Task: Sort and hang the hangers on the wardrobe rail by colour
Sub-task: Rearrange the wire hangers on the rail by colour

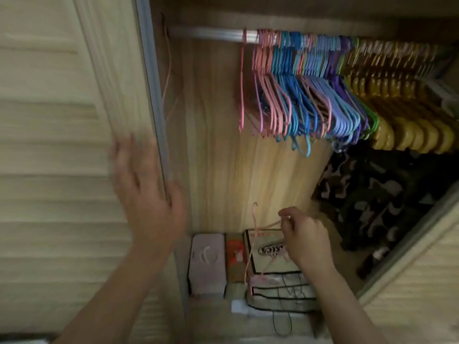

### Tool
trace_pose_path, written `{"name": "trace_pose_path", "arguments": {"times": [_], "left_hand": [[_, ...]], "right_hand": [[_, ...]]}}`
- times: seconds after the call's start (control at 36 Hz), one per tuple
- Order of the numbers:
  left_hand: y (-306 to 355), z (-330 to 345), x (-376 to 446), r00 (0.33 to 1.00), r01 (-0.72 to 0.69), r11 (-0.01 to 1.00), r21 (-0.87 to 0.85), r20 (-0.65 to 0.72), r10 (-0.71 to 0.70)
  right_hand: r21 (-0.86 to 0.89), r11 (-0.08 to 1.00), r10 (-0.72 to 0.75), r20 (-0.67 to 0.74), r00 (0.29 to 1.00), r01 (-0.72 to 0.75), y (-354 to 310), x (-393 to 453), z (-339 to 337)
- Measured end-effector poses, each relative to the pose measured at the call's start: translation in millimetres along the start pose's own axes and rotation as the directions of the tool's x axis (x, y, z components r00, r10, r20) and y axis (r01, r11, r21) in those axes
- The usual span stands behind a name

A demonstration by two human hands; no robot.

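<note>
Item: 1 pink hanger (258, 234), pinched in your right hand (306, 240), hook up. Rail (211, 33) lies above it; pink group (263, 78) up-left. Left hand (146, 184) spread, blurred.

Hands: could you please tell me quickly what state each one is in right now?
Left hand: open, fingers spread against the wardrobe door, holding nothing.
Right hand: pinching a pink hanger.
</note>
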State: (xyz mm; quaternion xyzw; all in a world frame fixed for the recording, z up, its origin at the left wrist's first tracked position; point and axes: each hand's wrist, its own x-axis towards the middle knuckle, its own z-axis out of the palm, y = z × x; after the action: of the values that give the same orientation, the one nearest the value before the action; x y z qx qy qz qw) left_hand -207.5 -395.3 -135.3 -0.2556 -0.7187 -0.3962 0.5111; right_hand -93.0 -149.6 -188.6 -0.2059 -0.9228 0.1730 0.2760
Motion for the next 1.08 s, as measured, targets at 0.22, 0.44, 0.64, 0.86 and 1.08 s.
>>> {"name": "trace_pose_path", "arguments": {"times": [0.22,0.44,0.64,0.86,1.08], "left_hand": [[15,1,-232,0.051,0.673,0.677,0.297,0.895,-0.443],[-74,-8,-350,-0.309,0.760,0.394,0.518,0.820,-0.482],[-58,-37,-322,-0.349,0.837,0.188,0.514,0.765,-0.542],[-30,-28,-280,-0.397,0.908,-0.090,0.408,0.774,-0.494],[7,18,-232,-0.420,0.891,-0.334,0.307,0.837,-0.352]], "right_hand": [[0.112,0.994,-0.033,0.179,0.983,0.013,41,-57,34],[0.632,0.693,0.109,0.384,0.917,-0.348,64,-51,12],[0.651,0.544,0.391,0.362,0.846,-0.529,114,-50,26],[-0.043,0.695,0.691,0.317,0.650,-0.718,152,-83,79],[0.342,0.464,0.218,0.850,0.479,-0.817,40,-112,83]]}}
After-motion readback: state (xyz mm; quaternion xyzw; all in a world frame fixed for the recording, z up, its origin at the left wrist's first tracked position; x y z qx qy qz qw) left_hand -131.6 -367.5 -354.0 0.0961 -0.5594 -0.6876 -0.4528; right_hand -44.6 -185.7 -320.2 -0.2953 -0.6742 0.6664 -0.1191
